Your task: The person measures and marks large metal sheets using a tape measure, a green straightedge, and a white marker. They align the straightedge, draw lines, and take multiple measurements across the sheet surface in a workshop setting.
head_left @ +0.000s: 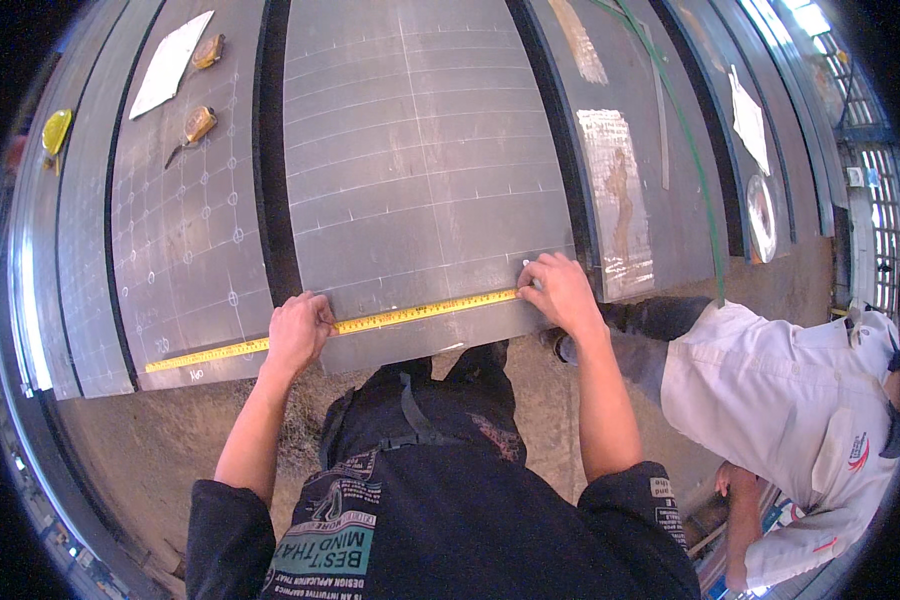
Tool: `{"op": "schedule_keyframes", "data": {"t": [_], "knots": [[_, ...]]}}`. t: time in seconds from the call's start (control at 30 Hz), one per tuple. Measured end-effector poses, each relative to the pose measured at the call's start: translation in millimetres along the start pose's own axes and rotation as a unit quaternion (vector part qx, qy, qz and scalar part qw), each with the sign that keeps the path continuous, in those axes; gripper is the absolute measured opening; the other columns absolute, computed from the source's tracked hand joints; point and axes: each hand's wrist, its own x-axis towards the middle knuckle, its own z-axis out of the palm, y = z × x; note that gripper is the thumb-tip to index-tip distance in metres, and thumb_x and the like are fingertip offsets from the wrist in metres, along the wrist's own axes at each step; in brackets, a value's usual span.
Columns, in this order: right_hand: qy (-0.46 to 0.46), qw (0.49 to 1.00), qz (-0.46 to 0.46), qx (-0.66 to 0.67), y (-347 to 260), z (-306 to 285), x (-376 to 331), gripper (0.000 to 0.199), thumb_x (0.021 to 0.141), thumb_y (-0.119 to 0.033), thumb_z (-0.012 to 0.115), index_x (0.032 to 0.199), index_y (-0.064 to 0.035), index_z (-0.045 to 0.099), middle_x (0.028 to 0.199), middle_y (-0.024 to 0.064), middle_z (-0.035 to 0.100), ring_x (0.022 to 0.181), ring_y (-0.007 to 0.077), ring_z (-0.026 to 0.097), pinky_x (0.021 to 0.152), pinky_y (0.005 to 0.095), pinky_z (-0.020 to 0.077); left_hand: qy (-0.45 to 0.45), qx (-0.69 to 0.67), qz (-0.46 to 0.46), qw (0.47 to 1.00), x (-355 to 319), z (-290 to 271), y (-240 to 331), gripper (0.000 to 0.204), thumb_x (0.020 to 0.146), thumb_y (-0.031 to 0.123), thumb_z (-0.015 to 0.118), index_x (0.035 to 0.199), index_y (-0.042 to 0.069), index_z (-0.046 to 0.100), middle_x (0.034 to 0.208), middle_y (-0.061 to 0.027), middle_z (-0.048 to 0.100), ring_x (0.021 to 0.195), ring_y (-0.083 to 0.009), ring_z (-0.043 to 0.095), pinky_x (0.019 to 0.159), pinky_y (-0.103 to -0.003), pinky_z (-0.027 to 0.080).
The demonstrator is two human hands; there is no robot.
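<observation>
A yellow tape measure blade (425, 312) lies stretched along the near edge of a grey steel plate (420, 230) marked with thin white lines. My left hand (302, 330) is closed on the blade at the plate's left edge; the loose left part runs on over the neighbouring plate. At the right edge, my right hand (562, 292) pinches the blade's other end between thumb and fingers. A small white tip shows beside those fingers, too small to name. The blade's far right end is hidden under the hand.
Two tape measure cases (199, 123) and a white sheet (170, 65) lie on the left plate (170, 290). Dark gaps separate the plates. A green hose (692, 130) crosses the right plates near a roll of tape (761, 218). A person in a white shirt (770, 370) stands close at right.
</observation>
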Motion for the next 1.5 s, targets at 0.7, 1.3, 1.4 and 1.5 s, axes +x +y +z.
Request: {"op": "schedule_keyframes", "data": {"t": [0.7,1.3,1.4,1.5], "knots": [[0.155,0.958,0.167,0.174,-22,-12,-40,0.028,0.094,-0.006,0.060,0.122,-0.0052,0.064,0.093,0.0161,0.067,0.083,0.0334,0.068,0.078,0.0410,0.0528,0.021,0.030,-0.009,0.999,-1,4,3,0.015,0.073,0.015,0.076,0.078,0.009,0.063,0.088,-0.0097,0.063,0.093,-0.0351,0.063,0.078,-0.047,0.050],[0.178,0.922,0.281,0.199,-61,54,-47,0.020,0.094,-0.018,0.066,0.094,0.0025,0.064,0.089,0.0209,0.068,0.082,0.0392,0.068,0.075,0.0472,0.0521,0.018,0.013,0.005,1.000,1,-1,11,0.014,0.069,0.001,0.072,0.077,0.005,0.061,0.085,-0.0137,0.061,0.088,-0.0384,0.063,0.075,-0.047,0.050],[0.185,0.920,0.278,0.207,-61,54,-47,0.020,0.093,-0.017,0.067,0.093,0.0027,0.064,0.088,0.0210,0.068,0.080,0.0391,0.068,0.074,0.0469,0.0523,0.012,0.007,0.003,1.000,1,-4,16,0.012,0.071,0.001,0.070,0.078,0.005,0.062,0.085,-0.0146,0.060,0.087,-0.0390,0.062,0.075,-0.048,0.050],[0.185,0.917,0.282,0.212,-59,56,-46,0.020,0.093,-0.017,0.068,0.092,0.0025,0.064,0.088,0.0207,0.068,0.080,0.0385,0.068,0.073,0.0467,0.0525,0.007,0.002,0.006,1.000,2,-6,19,0.011,0.072,0.001,0.069,0.078,0.004,0.062,0.085,-0.0151,0.060,0.086,-0.0392,0.062,0.075,-0.048,0.050]]}}
